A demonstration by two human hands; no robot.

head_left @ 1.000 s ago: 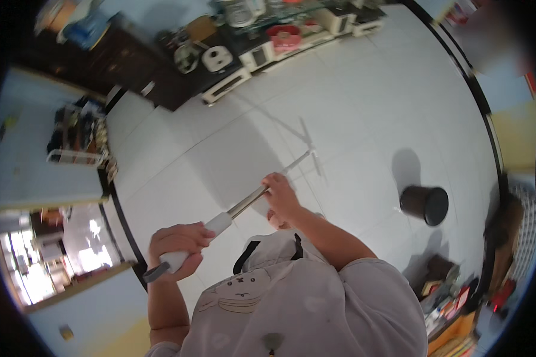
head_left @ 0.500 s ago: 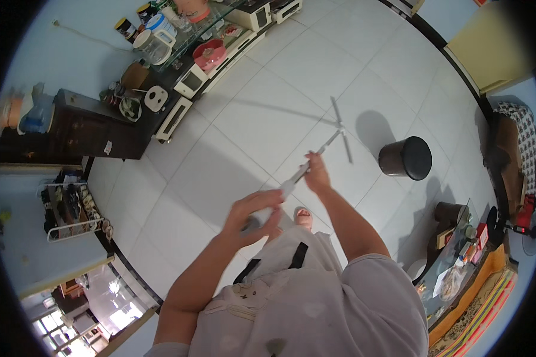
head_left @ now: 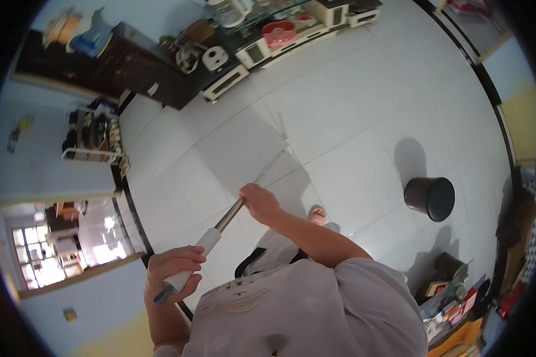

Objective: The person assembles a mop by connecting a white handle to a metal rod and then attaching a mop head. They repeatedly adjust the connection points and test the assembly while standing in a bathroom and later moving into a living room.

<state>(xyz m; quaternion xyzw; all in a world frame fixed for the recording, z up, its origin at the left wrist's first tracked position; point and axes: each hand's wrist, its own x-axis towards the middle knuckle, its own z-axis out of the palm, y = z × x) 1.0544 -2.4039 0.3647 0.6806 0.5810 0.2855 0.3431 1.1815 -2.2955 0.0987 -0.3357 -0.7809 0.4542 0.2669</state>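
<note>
A long-handled mop (head_left: pixel 228 216) slants across in front of me, its light grey grip at the lower left and its metal shaft running up and away to the right. My left hand (head_left: pixel 174 271) is closed around the grip near its end. Further along, my right hand (head_left: pixel 260 204) wraps the metal shaft. The narrow bar-like mop head (head_left: pixel 284 132) is at the floor beyond my hands, blurred and faint against the pale tiles (head_left: pixel 345 172). One of my feet, in a sandal (head_left: pixel 317 215), shows below it.
A dark round stool (head_left: pixel 430 199) stands on the right. Along the far side runs a low cabinet (head_left: pixel 253 53) with a red basin (head_left: pixel 279 34). A shoe rack (head_left: pixel 90 156) is at the left wall. A cluttered low table (head_left: pixel 452 303) sits at the lower right.
Both hands and the mop have swung to the left, the mop head sweeping left across the floor. My view has turned, so the room's furniture has shifted in the picture.
</note>
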